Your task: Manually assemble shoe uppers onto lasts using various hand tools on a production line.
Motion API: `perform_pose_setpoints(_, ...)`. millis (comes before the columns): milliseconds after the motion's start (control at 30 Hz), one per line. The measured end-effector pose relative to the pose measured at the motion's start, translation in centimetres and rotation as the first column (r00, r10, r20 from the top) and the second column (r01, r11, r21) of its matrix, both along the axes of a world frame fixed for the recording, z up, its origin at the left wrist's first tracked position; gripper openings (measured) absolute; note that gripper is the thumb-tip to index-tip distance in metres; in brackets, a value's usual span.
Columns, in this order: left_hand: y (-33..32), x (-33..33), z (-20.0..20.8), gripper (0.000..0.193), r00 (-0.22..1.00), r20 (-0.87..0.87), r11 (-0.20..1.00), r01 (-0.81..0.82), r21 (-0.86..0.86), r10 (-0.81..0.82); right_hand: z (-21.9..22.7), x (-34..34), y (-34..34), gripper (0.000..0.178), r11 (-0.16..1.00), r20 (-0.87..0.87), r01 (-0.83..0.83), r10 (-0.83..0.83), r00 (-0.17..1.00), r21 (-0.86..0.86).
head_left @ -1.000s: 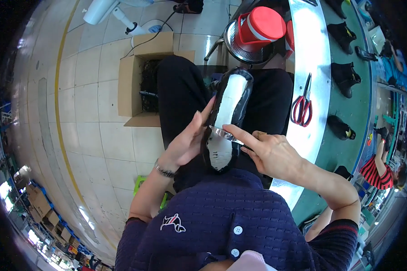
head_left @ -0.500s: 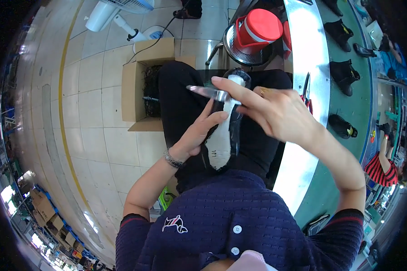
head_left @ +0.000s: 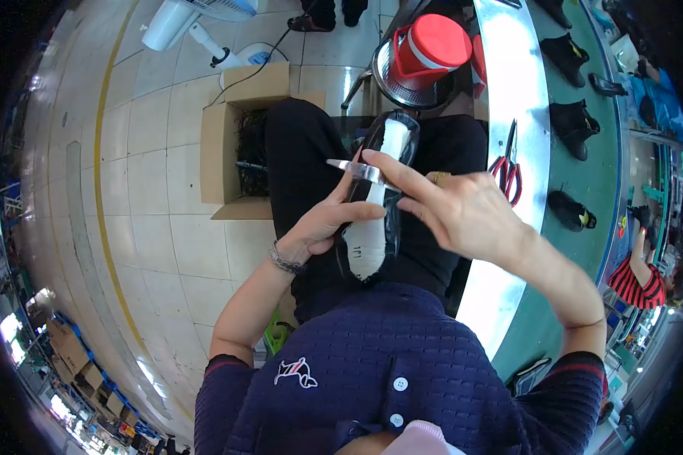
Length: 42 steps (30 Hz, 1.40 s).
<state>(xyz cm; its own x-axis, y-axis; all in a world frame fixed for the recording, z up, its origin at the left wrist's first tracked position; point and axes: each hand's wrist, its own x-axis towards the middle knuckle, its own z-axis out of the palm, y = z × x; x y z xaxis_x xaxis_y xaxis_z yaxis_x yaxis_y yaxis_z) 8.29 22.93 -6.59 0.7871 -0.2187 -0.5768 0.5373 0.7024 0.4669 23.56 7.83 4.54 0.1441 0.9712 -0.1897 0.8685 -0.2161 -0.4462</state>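
Left hand (head_left: 322, 227) is closed on the side of a black shoe (head_left: 379, 201) lying sole-up on the lap, white insole facing up. Right hand (head_left: 463, 208) is now lifted above the shoe's middle, pinching a thin metal blade (head_left: 357, 170) that points left across the shoe; a second ago it was pressed down at the heel end, so the tool has been raised and carried toward the toe, likely between strokes of work on the sole edge. Left of the lap a cardboard box (head_left: 228, 152) stands on the tiles. Right of it, red scissors (head_left: 506, 171) lie on the steel bench edge, with more black shoes (head_left: 573, 125) on the green belt beyond
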Motion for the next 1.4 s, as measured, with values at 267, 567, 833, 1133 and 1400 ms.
perform_pose_setpoints(267, -2.3, -2.5, -2.2, 0.090, 0.942, 0.213, 0.946, -0.204, -0.250, 0.259, 1.6, -0.3, -1.0, 0.068, 0.919, -0.056, 0.013, -0.039, 0.998, -0.394)
perform_pose_setpoints(567, -5.0, -4.3, -2.3, 0.083, 0.935, 0.105, 0.898, -0.288, -0.332, 0.338, 1.5, -4.1, -2.2, 0.062, 0.948, 0.319, -0.251, 0.304, 0.898, -0.196)
perform_pose_setpoints(833, -5.9, -3.4, -1.2, 0.084, 0.915, 0.180, 0.931, -0.366, -0.007, 0.361, 1.8, -0.7, -1.3, 0.066, 0.911, 0.021, -0.283, 0.303, 0.953, -0.299)
perform_pose_setpoints(1133, -4.1, -3.7, -1.8, 0.099, 0.975, 0.075, 0.977, -0.205, -0.056, 0.209, 0.3, -1.5, 0.6, 0.076, 0.924, 0.115, -0.211, 0.258, 0.959, -0.317)
perform_pose_setpoints(1400, -4.6, -7.1, -7.4, 0.081, 0.943, 0.170, 0.958, -0.282, -0.045, 0.285, 1.7, -2.9, 0.5, 0.079, 0.973, 0.006, -0.220, 0.221, 0.975, -0.067)
